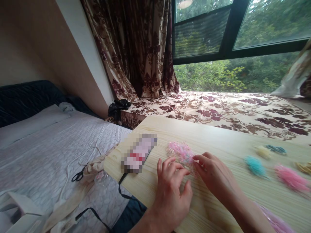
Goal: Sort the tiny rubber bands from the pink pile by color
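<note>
Table (218,145): pale wood-grain top in front of you; every place below is told from it.
Pink tangle (179,150): a loose heap of shiny, crinkled strands lying on the table's middle, its near edge partly hidden by your fingers.
Left hand (171,184): over the table's near-middle, fingers spread and curved at the heap's near edge, thumb standing apart; you appear to grip nothing with it.
Right hand (211,171): at the heap's right edge on the table, index finger and thumb drawn close around some strands; whether they truly pinch, I cannot tell.
Strand work: you seem to be teasing or gathering the fibres with your right fingertips while the left minds the heap.
Next touch: probably calls for a light hold on a few strands, with your left fingers steadying the rest so they don't drag along.
Bundles: toward the table's right side lie a teal bundle (255,166), a cream bundle (263,152) and a bright pink bundle (291,177), all apart from your hands.
Flat item (138,153): on the table's left part, pixelated, pink with a red band.
Writing: you have no readable brand, label or lettering anywhere on the table.
</note>
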A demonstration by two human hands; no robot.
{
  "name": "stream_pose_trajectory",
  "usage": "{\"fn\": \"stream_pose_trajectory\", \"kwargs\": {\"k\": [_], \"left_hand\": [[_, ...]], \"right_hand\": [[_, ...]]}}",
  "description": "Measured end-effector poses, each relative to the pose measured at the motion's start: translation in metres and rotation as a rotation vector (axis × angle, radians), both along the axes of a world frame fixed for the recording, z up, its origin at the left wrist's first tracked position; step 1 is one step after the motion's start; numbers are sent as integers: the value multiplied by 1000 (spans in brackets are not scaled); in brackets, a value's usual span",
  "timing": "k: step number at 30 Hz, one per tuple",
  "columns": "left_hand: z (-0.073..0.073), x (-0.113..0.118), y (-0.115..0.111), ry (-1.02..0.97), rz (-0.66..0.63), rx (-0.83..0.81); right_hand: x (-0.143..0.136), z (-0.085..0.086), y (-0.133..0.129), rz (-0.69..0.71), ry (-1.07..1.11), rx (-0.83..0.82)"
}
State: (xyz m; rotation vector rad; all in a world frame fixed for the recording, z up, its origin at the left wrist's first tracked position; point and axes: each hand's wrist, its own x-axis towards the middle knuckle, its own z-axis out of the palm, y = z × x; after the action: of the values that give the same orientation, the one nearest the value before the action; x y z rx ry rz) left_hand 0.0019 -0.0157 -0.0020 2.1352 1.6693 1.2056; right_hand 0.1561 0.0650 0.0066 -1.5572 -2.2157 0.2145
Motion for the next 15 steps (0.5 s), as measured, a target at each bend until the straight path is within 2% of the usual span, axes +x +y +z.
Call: {"fn": "stream_pose_trajectory", "kwargs": {"k": [15], "left_hand": [[2, -1, 1, 1, 3, 1]], "right_hand": [[-2, 6, -3, 17, -7, 51]]}}
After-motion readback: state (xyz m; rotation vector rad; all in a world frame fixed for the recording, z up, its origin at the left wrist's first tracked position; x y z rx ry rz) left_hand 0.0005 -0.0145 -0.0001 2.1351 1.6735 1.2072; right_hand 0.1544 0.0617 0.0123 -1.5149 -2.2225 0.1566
